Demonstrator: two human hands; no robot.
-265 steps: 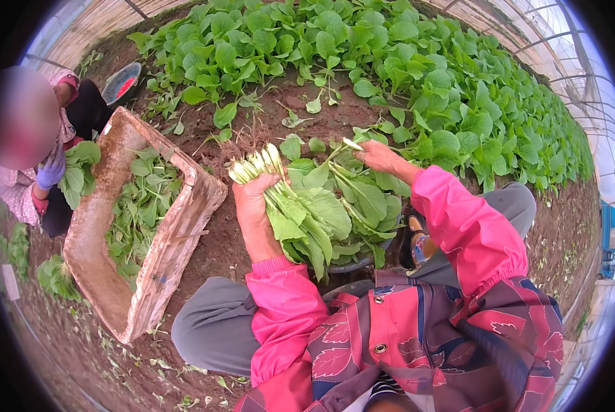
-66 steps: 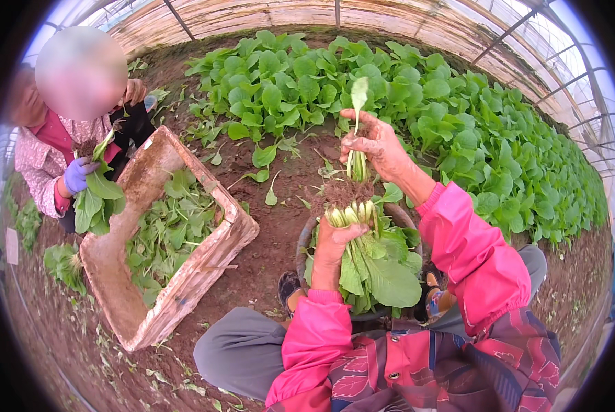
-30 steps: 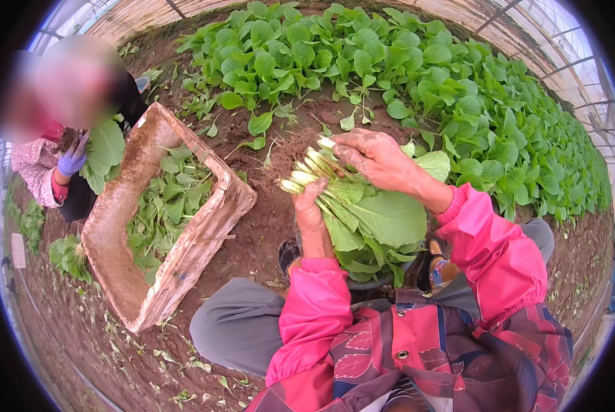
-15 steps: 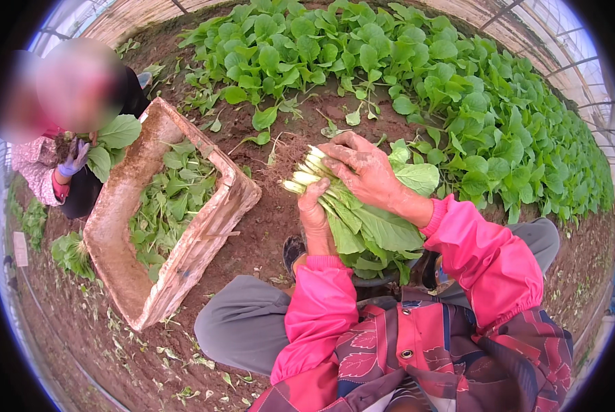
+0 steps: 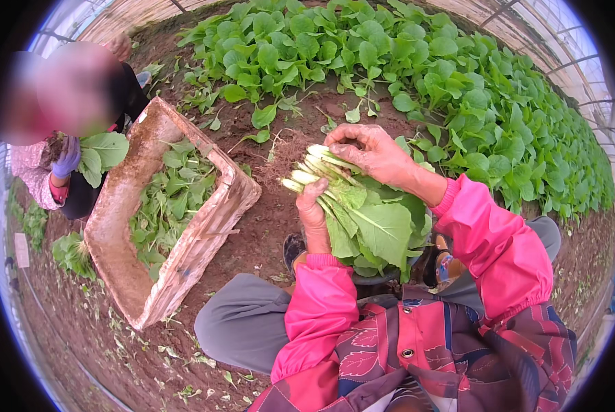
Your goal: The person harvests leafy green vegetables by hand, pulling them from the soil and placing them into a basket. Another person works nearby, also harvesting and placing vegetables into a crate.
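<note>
My left hand (image 5: 313,211) is wrapped round a bunch of leafy greens (image 5: 376,226), its pale stem ends pointing to the far left and the broad leaves hanging toward my lap. Thin brown roots show near the cut-looking white ends. At the top of the bunch, the curled fingers of my right hand (image 5: 369,152) close on a pale stalk (image 5: 338,162). Part of that stalk is hidden by the fingers.
To the left a dirty foam box (image 5: 204,237) holds loose greens (image 5: 173,206). Beyond it a person crouches, a gloved hand (image 5: 67,158) holding a leafy plant (image 5: 105,152). A dense bed of greens (image 5: 472,103) grows ahead and to the right. Leaf scraps litter the soil.
My right hand has lifted slightly and shifted right, off the bunch's stems. My left hand keeps its grip. The other person's gloved hand and plant have moved a little left.
</note>
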